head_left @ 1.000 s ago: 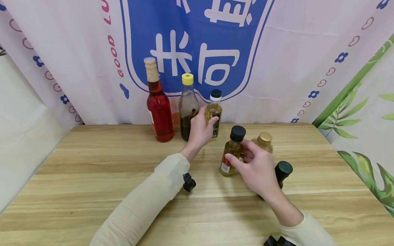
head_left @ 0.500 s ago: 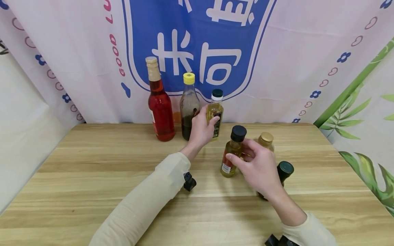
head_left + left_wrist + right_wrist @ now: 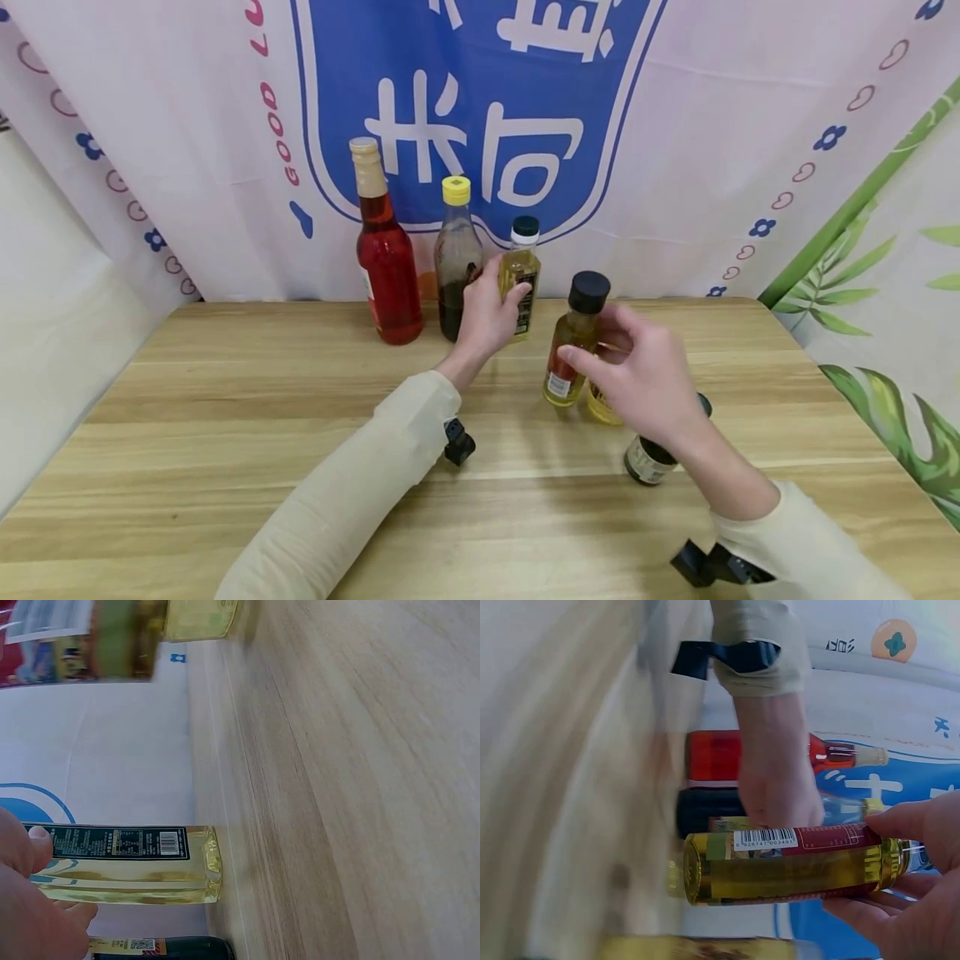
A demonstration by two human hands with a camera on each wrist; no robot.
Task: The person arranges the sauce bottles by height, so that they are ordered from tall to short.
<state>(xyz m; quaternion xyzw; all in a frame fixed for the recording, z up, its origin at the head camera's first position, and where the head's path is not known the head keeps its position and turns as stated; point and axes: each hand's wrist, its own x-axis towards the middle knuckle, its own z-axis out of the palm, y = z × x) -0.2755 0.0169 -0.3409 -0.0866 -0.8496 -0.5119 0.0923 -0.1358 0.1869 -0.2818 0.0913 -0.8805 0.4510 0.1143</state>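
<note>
My left hand (image 3: 491, 308) grips a square-sided bottle of pale yellow oil (image 3: 524, 271) with a dark green cap, upright near the table's back edge. In the left wrist view its dark label (image 3: 112, 842) and clear base show. My right hand (image 3: 652, 371) holds a round bottle of golden oil (image 3: 572, 354) with a black cap and red label, pinched near its neck between thumb and fingers. In the right wrist view, this oil bottle (image 3: 802, 862) shows a barcode. It appears raised off the wood. Behind the right hand, another yellow bottle (image 3: 602, 406) is mostly hidden.
A tall bottle of red liquid (image 3: 392, 279) and a yellow-capped bottle of dark liquid (image 3: 453, 308) stand left of the left hand. A dark bottle with a pale label (image 3: 647, 462) stands near my right wrist. A printed cloth (image 3: 247, 208) hangs behind the wooden table (image 3: 300, 400).
My right hand has lifted the black-capped oil bottle and moved it slightly away from me, so the yellow bottle's gold cap is now covered. The left hand has stayed put.
</note>
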